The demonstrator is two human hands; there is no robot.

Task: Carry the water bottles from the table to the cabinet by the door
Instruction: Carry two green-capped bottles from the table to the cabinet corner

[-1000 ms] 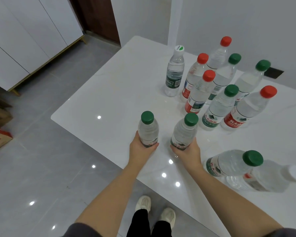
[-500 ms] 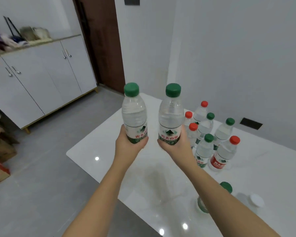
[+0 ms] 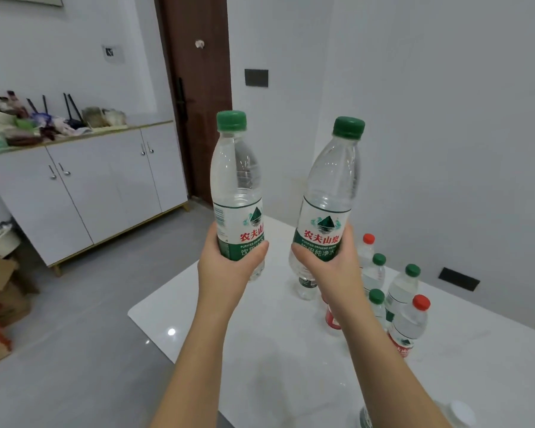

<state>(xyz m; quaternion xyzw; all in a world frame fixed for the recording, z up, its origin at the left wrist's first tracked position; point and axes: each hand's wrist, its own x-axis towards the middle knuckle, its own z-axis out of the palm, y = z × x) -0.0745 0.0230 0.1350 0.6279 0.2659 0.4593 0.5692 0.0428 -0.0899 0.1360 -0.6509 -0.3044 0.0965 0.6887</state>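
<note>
Gripping the lower label of the left bottle (image 3: 237,186), the left hand (image 3: 229,270) holds it upright in the air above the near-left part of the white tabletop (image 3: 260,359), fingers and thumb wrapped round it. The right hand (image 3: 332,267) is clamped in the same way on the label of the right bottle (image 3: 329,196), which leans slightly to the right. Both bottles have green caps and are raised to about the same height, near each other but with a gap between them.

Below and beyond the right hand, the remaining bottles (image 3: 410,322) stand in a cluster on the tabletop, some red-capped and some green-capped; the right forearm hides part of the group. A white cap (image 3: 460,413) shows at the bottom right edge, its bottle mostly cut off.

Far left, the white cabinet (image 3: 105,186) stands against the wall just beside the dark brown door (image 3: 198,103), its top covered with clutter (image 3: 28,125). Cardboard boxes (image 3: 0,291) sit on the grey floor at the left edge.
</note>
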